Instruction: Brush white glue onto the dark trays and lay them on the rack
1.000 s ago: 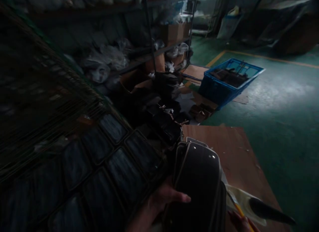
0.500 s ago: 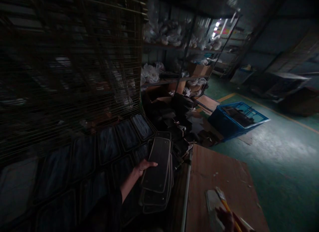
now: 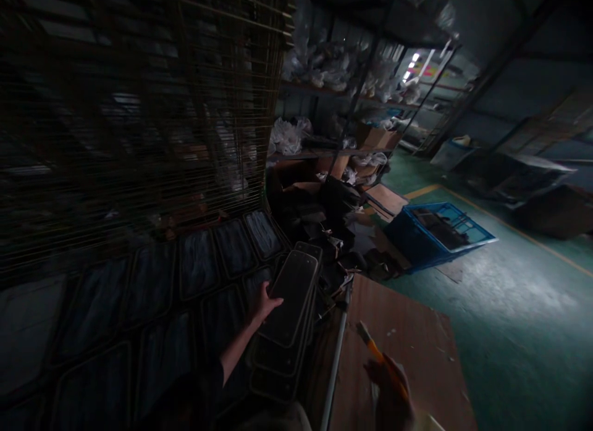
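My left hand (image 3: 265, 306) is closed on the left edge of a dark rectangular panel (image 3: 291, 301) with rounded corners and a pale rim. Its thumb lies on the top face; the other fingers are mostly hidden. That panel sits at the top of a fanned stack of similar panels (image 3: 273, 384), and I cannot tell whether it is raised off them. My right hand (image 3: 391, 388), dim at the bottom, grips a paintbrush (image 3: 373, 347) with a yellow-orange handle, bristles pointing up and left over a wooden board (image 3: 412, 332).
Rows of dark panels with streaky faces (image 3: 199, 264) lie on the left. Behind them stands a tall wire rack (image 3: 222, 110). Shelves with plastic bags (image 3: 287, 134) are at the back. A blue crate (image 3: 430, 249) with dark items stands on the green floor beyond the board.
My right hand and the paintbrush have moved up and left, off the pale flat piece on the board. The top panel has tilted slightly in my left hand, which keeps its hold.
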A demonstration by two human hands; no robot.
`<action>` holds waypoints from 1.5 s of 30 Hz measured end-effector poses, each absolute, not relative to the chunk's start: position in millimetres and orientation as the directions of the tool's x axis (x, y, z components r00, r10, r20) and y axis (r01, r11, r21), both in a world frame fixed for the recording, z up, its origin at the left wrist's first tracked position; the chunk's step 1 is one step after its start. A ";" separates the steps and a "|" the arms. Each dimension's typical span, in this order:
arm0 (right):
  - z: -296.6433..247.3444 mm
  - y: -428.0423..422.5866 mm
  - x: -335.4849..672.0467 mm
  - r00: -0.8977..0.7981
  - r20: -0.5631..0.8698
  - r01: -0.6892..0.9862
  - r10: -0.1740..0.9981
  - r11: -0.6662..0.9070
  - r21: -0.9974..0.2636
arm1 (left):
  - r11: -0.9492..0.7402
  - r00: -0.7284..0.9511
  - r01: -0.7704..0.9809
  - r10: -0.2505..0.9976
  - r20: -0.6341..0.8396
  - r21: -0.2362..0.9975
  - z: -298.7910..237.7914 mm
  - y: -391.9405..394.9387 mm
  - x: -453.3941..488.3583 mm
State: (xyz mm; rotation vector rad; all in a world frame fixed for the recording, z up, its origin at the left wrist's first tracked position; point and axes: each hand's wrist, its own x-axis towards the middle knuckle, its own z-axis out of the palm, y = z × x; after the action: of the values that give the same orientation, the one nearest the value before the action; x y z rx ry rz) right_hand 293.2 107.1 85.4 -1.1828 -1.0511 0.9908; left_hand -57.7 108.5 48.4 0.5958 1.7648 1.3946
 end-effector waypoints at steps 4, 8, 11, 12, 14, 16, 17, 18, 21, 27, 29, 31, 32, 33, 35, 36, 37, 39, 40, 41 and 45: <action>100.6 118.7 263.3 0.088 0.199 0.052 0.976 0.195 -0.979 | 0.266 -0.693 0.301 0.721 0.018 0.916 30.0 64.2 -42.5; 121.1 137.0 225.5 -0.128 0.235 0.249 0.963 0.261 -0.933 | 0.347 -0.743 0.325 0.669 0.011 0.880 20.6 27.8 -28.1; 134.2 147.3 199.6 -0.246 0.187 0.327 0.951 0.264 -0.908 | 0.369 -0.763 0.332 0.646 0.017 0.868 30.3 22.5 -25.3; 137.3 149.1 193.1 -0.265 0.174 0.342 0.948 0.261 -0.903 | 0.370 -0.762 0.326 0.647 0.011 0.870 36.6 23.8 -26.0; 142.1 150.5 184.3 -0.279 0.171 0.366 0.945 0.269 -0.891 | 0.361 -0.753 0.252 0.656 -0.053 0.898 51.1 27.1 -28.6; 145.4 150.3 181.3 -0.279 0.195 0.376 0.940 0.294 -0.879 | 0.321 -0.697 0.084 0.696 -0.175 0.943 63.5 27.5 -30.0; 146.9 150.2 181.5 -0.275 0.215 0.374 0.937 0.311 -0.874 | 0.291 -0.651 -0.016 0.723 -0.231 0.957 67.2 25.6 -29.4; 148.2 150.3 182.4 -0.267 0.237 0.367 0.934 0.326 -0.871 | 0.263 -0.601 -0.113 0.750 -0.277 0.958 68.7 22.3 -27.7; 151.4 152.4 185.7 -0.242 0.292 0.368 0.925 0.366 -0.855 | 0.256 -0.538 -0.303 0.749 -0.386 0.918 59.2 6.4 -17.2; 147.7 160.0 179.9 -0.365 0.277 0.446 0.889 0.428 -0.787 | 0.282 -0.590 -0.430 0.631 -0.503 0.858 25.6 -18.8 0.0; 144.8 164.2 174.6 -0.433 0.275 0.464 0.858 0.474 -0.748 | 0.266 -0.598 -0.456 0.615 -0.514 0.849 23.7 -21.1 -0.2; 143.9 170.5 168.1 -0.510 0.288 0.472 0.811 0.544 -0.694 | 0.254 -0.597 -0.484 0.604 -0.528 0.838 24.3 -22.2 -1.3; 144.7 174.2 164.3 -0.546 0.296 0.474 0.784 0.581 -0.662 | 0.249 -0.592 -0.497 0.602 -0.535 0.831 24.7 -22.6 -1.6; 146.3 178.2 160.2 -0.582 0.302 0.473 0.755 0.617 -0.629 | 0.250 -0.585 -0.511 0.600 -0.545 0.823 24.6 -22.9 -1.6; 151.3 185.9 151.4 -0.646 0.308 0.468 0.699 0.681 -0.564 | 0.259 -0.574 -0.526 0.595 -0.563 0.810 22.9 -23.6 -0.8; 154.1 189.4 146.9 -0.669 0.311 0.465 0.676 0.706 -0.534 | 0.269 -0.570 -0.526 0.594 -0.569 0.807 21.4 -23.9 -0.2; 156.7 192.4 142.4 -0.686 0.311 0.465 0.658 0.726 -0.507 | 0.280 -0.566 -0.520 0.595 -0.571 0.807 19.7 -24.4 0.4; 160.1 197.3 134.2 -0.705 0.309 0.478 0.638 0.750 -0.457 | 0.302 -0.557 -0.496 0.609 -0.565 0.814 16.6 -25.6 1.2; 160.5 199.2 130.6 -0.712 0.304 0.489 0.633 0.758 -0.433 | 0.314 -0.547 -0.481 0.622 -0.560 0.818 15.5 -26.3 1.3; 160.1 200.9 127.6 -0.718 0.297 0.501 0.630 0.763 -0.408 | 0.325 -0.537 -0.470 0.633 -0.558 0.821 15.0 -27.0 1.3; 151.7 206.2 121.3 -0.727 0.262 0.548 0.634 0.767 -0.335 | 0.374 -0.515 -0.456 0.629 -0.582 0.808 17.1 -29.2 0.9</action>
State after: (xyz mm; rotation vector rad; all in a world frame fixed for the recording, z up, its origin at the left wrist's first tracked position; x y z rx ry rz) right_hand 121.3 206.2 151.7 -0.9043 -2.5999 0.3329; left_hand 0.9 -29.2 17.1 0.1575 1.6286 1.3510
